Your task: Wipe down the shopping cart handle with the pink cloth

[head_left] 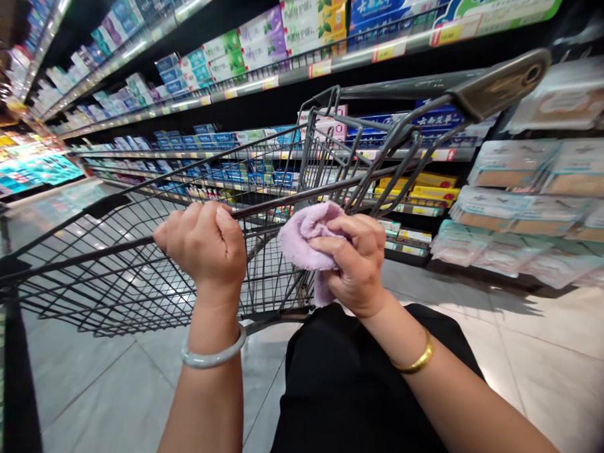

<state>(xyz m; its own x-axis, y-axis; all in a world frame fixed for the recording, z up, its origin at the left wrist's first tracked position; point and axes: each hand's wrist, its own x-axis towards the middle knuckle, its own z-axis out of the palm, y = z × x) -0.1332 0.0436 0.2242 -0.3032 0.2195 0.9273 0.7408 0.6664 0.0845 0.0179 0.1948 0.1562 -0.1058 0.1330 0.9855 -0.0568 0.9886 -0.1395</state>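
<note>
- Left hand (202,243): fist clamped round cart rim (107,252), knuckles up, wrist straight, forearm rising from bottom edge; pale bangle (213,356) at wrist.
- Right hand (356,261): fingers curled tight on a bunched lilac cloth (305,240), thumb across top, wrist bent inward; gold bangle (413,362) on forearm.
- Cloth pressed vs. the rim, just right of left hand; hands near, not touching.
- Cart (134,287) wire basket tilted; handle (476,88) upper right.
- Shelves (275,81) w/ boxed goods behind; tiled floor (538,363) below.
</note>
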